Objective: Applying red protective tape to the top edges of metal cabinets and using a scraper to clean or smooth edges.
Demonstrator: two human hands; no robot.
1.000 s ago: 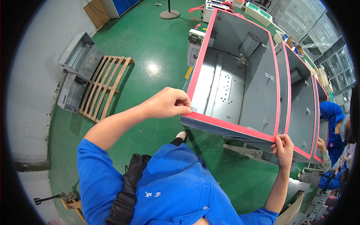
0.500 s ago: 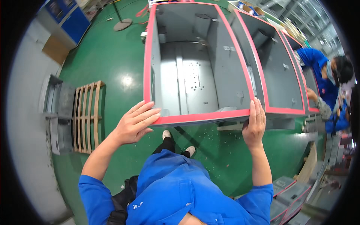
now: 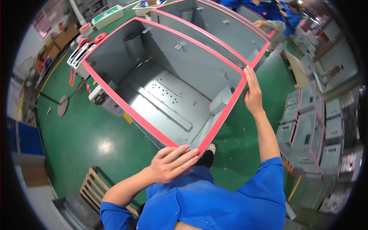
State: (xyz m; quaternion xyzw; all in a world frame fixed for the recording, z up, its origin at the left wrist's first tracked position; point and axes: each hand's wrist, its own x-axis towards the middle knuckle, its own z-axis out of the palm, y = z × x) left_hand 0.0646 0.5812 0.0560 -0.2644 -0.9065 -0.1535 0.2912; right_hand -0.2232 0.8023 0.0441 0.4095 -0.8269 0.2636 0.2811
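In front of me stands a large open grey metal cabinet point(image 3: 191, 59), its opening facing up. Pink-red tape point(image 3: 122, 106) runs all along its rim. My left hand point(image 3: 171, 164) lies on the taped near corner, fingers stretched out over the strip. At the right corner, my right hand point(image 3: 253, 92) rests with straight fingers on the tape, its thumb hidden. Inside the cabinet are a perforated bottom panel point(image 3: 166, 94) and a small grey box-shaped part point(image 3: 221, 100) near the right wall.
A second pink-edged cabinet point(image 3: 218, 28) stands just beyond, with a co-worker's gloved hand point(image 3: 276, 26) at its far side. Tape rolls point(image 3: 99, 37) sit at the far left corner. A round-based stand point(image 3: 63, 106), a wooden pallet point(image 3: 91, 191) and stacked grey boxes point(image 3: 303, 142) are around.
My view has turned to the right, so the cabinet appears rotated and its near corner is closer to me. Both hands remain on the taped corners.
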